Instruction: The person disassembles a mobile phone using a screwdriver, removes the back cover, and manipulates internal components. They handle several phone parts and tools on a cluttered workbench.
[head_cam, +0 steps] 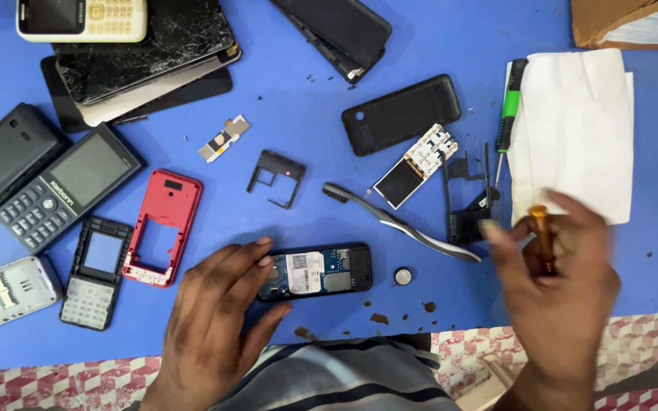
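Phone parts everywhere on the blue bench (283, 84), and your left hand (218, 316) is down on the opened phone body (315, 272), fingers (257, 251) spread apart over its left end, thumb at the lower edge, pinning it flat near the front edge of the bench. Your right hand (554, 285) is up and blurred, fingers closed around a small tool with an orange-brown handle (542, 236) (its tip is hidden, so you cannot tell what kind it is).

Just right of the phone body lies a small round silver part (402, 275), with a few dark scraps (378, 318) below. A black toothbrush (397, 221) runs diagonally above it, toward a black frame piece (464, 202). Near that, a circuit board with a small screen (414, 167) leans against a black back cover (400, 114). A green-handled screwdriver (507, 118) lies along the edge of a white cloth (573, 129).

Over on your left: a red phone frame (163, 226), a black keypad frame (97, 272), a grey keypad phone (66, 188) and a cracked touchscreen (142, 46), all well apart from your hands.
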